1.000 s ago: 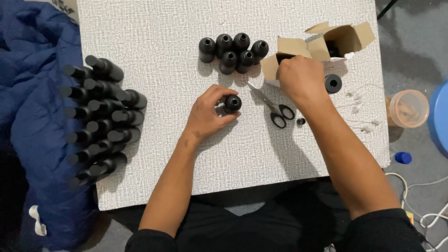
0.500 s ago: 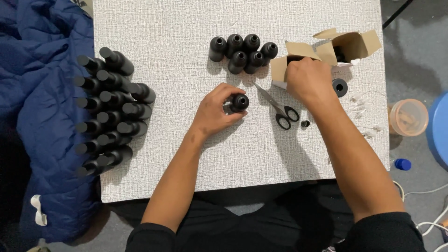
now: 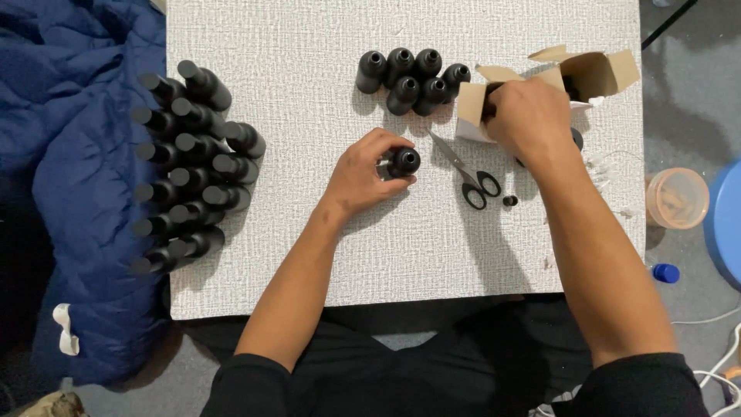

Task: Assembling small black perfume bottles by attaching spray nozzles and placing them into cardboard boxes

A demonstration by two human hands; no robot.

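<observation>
I saw the left hand (image 3: 363, 174) grasping a black bottle (image 3: 403, 162) while the right hand (image 3: 529, 116) reached into the cardboard box (image 3: 590, 73) (grip hidden), scissors (image 3: 467, 174) between them.

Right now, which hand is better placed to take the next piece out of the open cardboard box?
Probably the right hand: its fingers are already at the mouth of the cardboard box. The left hand is occupied, gripping a black bottle upright on the table.
</observation>
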